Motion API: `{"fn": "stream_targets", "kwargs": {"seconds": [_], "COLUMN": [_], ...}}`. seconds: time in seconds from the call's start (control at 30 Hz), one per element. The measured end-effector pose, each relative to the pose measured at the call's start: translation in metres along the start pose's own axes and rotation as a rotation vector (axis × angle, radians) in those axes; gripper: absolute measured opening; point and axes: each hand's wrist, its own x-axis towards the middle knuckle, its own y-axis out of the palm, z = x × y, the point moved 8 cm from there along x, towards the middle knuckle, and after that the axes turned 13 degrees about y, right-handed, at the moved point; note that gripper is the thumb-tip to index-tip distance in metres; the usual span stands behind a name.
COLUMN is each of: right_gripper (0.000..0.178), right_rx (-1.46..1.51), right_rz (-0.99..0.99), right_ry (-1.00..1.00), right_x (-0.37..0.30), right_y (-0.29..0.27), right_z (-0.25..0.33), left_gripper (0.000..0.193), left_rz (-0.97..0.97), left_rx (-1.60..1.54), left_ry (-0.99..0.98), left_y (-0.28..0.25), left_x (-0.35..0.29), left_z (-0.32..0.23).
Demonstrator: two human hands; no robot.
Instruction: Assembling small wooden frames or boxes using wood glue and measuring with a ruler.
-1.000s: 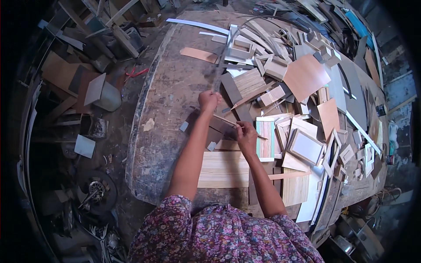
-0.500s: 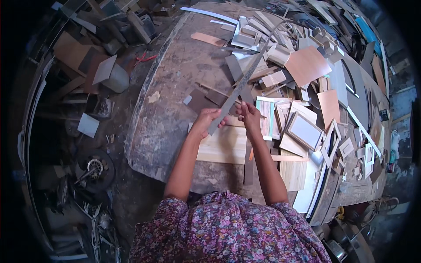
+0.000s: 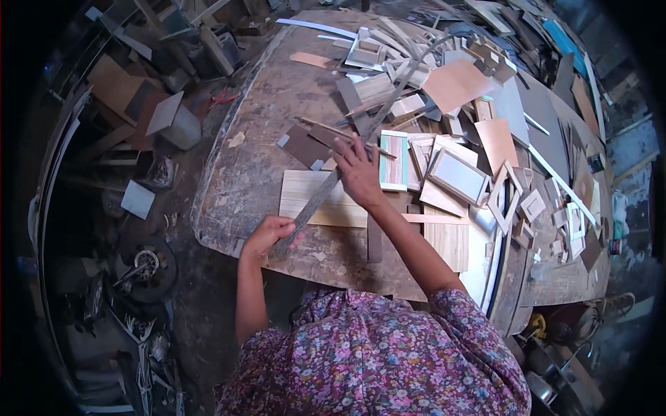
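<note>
A long, thin grey strip [image 3: 318,200] slants across the workbench from my body toward the far pile, bending near its far end. My left hand [image 3: 266,237] is closed round its near end, by the bench's front edge. My right hand [image 3: 362,180] lies over the strip farther along, its fingers stretched out and apart; whether the thumb goes under it is hidden. Beneath the strip is a pale wooden board [image 3: 295,194] with visible grain. Close to my right hand stands a small wooden panel with green edges [image 3: 394,161].
Wooden frames [image 3: 458,177], copper-coloured sheets [image 3: 456,84] and many offcuts crowd the right and far side of the workbench [image 3: 239,180]. Dark flat pieces [image 3: 309,149] lie left of my right hand. On the floor at left are red-handled pliers [image 3: 223,98], a wheel-like part [image 3: 147,267] and scrap.
My left hand has drawn the strip's near end down and left, toward the bench edge. My right hand has moved left and spread its fingers over the strip. The view has shifted slightly.
</note>
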Motion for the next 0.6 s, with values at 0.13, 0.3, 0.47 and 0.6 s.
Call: {"fn": "stream_targets", "kwargs": {"seconds": [0.13, 0.3, 0.47, 0.6], "right_gripper": [0.034, 0.045, 0.05, 0.045], "right_rx": [-0.048, 0.097, 0.06, 0.141], "right_rz": [0.099, 0.158, 0.184, 0.243], "right_ry": [0.004, -0.104, -0.049, -0.077], "right_x": [-0.014, -0.05, -0.063, -0.066], "right_y": [0.015, 0.049, 0.061, 0.078], "right_z": [0.022, 0.084, 0.14, 0.169], "left_gripper": [0.037, 0.065, 0.078, 0.061], "left_rz": [-0.039, -0.08, 0.066, 0.055], "left_rx": [0.283, 0.372, 1.096, 1.208], "left_ry": [0.054, 0.13, 0.125, 0.122], "left_y": [-0.012, -0.032, -0.01, -0.023], "left_x": [0.008, 0.084, 0.152, 0.166], "left_z": [0.001, -0.036, -0.064, -0.025]}}
